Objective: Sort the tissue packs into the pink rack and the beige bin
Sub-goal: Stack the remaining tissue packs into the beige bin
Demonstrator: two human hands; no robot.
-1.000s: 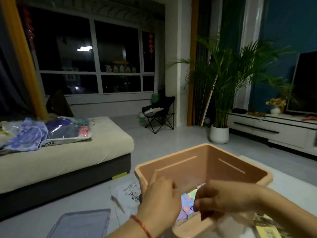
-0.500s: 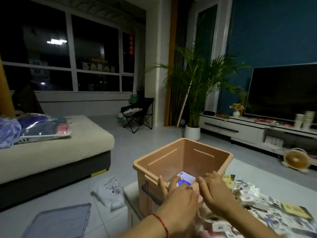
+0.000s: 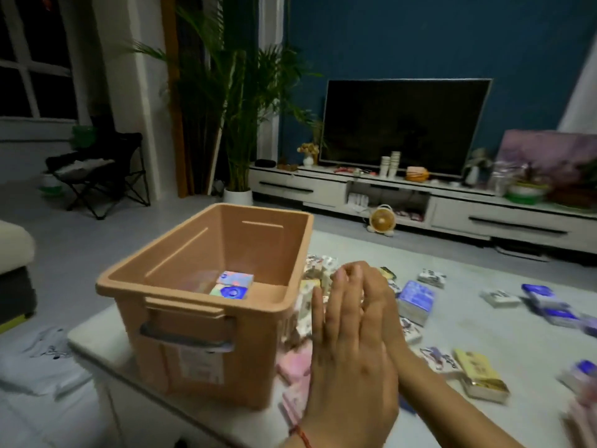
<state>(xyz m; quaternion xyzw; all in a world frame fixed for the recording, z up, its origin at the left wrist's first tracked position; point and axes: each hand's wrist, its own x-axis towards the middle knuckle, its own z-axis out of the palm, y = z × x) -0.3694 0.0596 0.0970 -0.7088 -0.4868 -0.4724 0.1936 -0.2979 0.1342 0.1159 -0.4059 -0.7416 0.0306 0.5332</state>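
The beige bin [image 3: 206, 279] stands at the left end of the white table [image 3: 484, 347]. Two colourful tissue packs [image 3: 231, 284] lie on its floor. Both hands are just right of the bin, above the table, and hold nothing. My left hand [image 3: 349, 350], with a red string at the wrist, has straight fingers. It covers much of my right hand [image 3: 379, 291], whose fingers also look straight. Several tissue packs lie scattered on the table, among them a blue pack [image 3: 415, 300] and a yellow pack [image 3: 481, 376]. Something pink [image 3: 295, 367] lies low beside the bin, partly hidden by my left hand.
A television [image 3: 403, 124] on a long white cabinet [image 3: 452, 205] fills the far wall. A small fan [image 3: 382, 219] sits on the floor before it. A potted palm [image 3: 239, 124] and a folding chair [image 3: 103, 173] stand at the back left.
My hands have come out of the bin and moved to its right. The colourful pack they held now lies in the bin. The view has turned right.
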